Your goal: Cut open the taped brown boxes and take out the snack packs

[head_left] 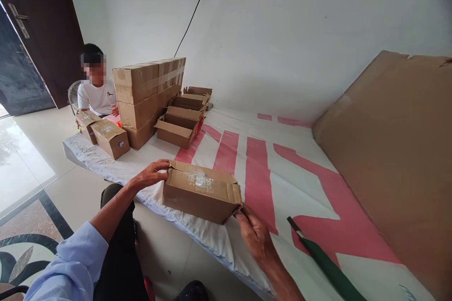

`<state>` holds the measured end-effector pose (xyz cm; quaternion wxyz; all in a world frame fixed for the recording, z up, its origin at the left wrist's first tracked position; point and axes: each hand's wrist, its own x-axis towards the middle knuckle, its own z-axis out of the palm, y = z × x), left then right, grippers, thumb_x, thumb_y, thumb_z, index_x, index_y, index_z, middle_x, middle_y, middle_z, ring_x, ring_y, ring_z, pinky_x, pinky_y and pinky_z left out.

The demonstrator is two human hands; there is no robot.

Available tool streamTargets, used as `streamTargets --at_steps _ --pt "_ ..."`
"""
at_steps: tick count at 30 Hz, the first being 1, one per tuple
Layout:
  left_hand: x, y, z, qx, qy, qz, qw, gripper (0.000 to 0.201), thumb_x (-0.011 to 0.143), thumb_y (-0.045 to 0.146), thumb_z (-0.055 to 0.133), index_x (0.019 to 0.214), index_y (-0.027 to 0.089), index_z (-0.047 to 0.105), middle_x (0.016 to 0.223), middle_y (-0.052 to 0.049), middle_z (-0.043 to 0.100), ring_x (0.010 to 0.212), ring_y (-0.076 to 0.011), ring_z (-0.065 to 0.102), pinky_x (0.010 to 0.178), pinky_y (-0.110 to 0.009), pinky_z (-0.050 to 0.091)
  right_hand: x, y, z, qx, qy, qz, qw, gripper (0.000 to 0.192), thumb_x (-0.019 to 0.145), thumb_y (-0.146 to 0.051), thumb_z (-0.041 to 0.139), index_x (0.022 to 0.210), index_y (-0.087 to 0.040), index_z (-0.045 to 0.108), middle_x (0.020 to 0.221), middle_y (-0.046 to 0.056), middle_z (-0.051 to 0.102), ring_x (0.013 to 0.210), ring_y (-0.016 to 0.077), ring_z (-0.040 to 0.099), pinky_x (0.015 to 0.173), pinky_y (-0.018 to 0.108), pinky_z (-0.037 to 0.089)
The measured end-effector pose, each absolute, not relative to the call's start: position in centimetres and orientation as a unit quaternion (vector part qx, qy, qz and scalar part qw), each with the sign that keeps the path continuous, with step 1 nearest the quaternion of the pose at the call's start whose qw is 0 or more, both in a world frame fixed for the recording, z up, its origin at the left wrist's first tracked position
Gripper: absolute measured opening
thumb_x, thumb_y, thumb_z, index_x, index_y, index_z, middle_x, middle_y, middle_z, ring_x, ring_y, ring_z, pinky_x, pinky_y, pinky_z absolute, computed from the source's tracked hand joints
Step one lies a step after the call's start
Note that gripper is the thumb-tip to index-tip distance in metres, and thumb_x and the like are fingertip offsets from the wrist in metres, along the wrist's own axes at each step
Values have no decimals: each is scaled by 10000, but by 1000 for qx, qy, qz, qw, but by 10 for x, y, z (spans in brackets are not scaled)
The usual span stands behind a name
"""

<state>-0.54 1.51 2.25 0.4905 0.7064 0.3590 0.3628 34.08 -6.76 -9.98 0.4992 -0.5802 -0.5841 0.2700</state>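
A small brown cardboard box (201,195) lies on the white and pink sheet (261,174) near its front edge, its top flaps closed over clear tape. My left hand (150,175) grips the box's left end. My right hand (254,235) holds its right front corner. Both hands touch the box from opposite ends.
A stack of taped boxes (148,99) and several open boxes (178,127) stand at the far left. Another person (95,89) sits behind two small boxes (104,134). A large cardboard sheet (391,160) leans at the right. A dark green rod (325,263) lies near my right hand.
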Motion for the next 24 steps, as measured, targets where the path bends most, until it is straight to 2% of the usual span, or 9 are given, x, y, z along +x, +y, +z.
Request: streamTargets --at_steps 3,5,8,10,12,15,17,20,24 --pt "-4 18 22 702 352 372 495 334 789 161 760 1093 237 875 1412 -96 710 1406 -331 594 1224 -426 430 390 -72 -104 -632 -625 73 453 440 896 -543 524 1098 -238 768 1128 166 779 1152 385 692 1075 566 543" --pt "-3 18 18 702 355 379 487 297 800 171 772 1073 226 871 1408 -97 711 1406 -323 598 1236 -415 419 433 -80 -115 -694 -608 -12 386 450 864 -580 516 1027 -239 760 1088 218 747 1110 443 678 997 641 541" --pt "-1 19 12 703 359 386 477 267 809 202 783 1063 221 863 1416 -95 708 1379 -309 621 1239 -406 417 489 -98 -136 -785 -557 -5 271 474 756 -720 569 886 -294 730 969 241 711 944 480 668 721 630 528" --pt "-1 20 10 706 358 390 471 263 804 230 798 1060 215 858 1421 -101 704 1350 -304 639 1236 -407 419 509 -108 -146 -806 -541 15 239 478 728 -750 590 860 -309 717 1007 247 714 922 472 668 664 597 493" --pt "0 21 11 712 354 388 467 267 798 269 820 1055 207 855 1417 -114 703 1330 -307 649 1219 -405 437 513 -115 -146 -816 -523 8 245 462 735 -743 588 829 -304 699 1005 246 712 892 451 664 637 567 469" --pt "1 20 18 723 351 374 463 306 794 366 862 1050 200 858 1387 -131 719 1316 -324 653 1179 -398 477 497 -125 -123 -825 -488 12 286 349 720 -654 616 725 -305 619 812 178 664 782 389 628 595 502 446" --pt "0 21 24 724 355 368 463 384 792 468 879 1076 211 860 1381 -137 726 1321 -345 649 1161 -404 500 482 -128 -103 -822 -463 94 317 235 728 -521 626 679 -304 551 738 117 613 828 361 631 671 477 485" --pt "-3 33 30 731 375 353 447 490 806 577 870 1155 234 854 1428 -123 710 1368 -381 619 1204 -445 474 470 -120 -79 -817 -440 99 359 181 796 -442 615 754 -273 568 842 108 656 954 312 664 803 413 513" --pt "-1 46 37 744 371 328 448 603 769 664 875 1213 256 847 1418 -111 727 1388 -417 597 1208 -484 483 467 -99 -50 -777 -443 146 424 365 945 -576 413 876 -261 584 766 36 623 756 235 632 721 353 514"
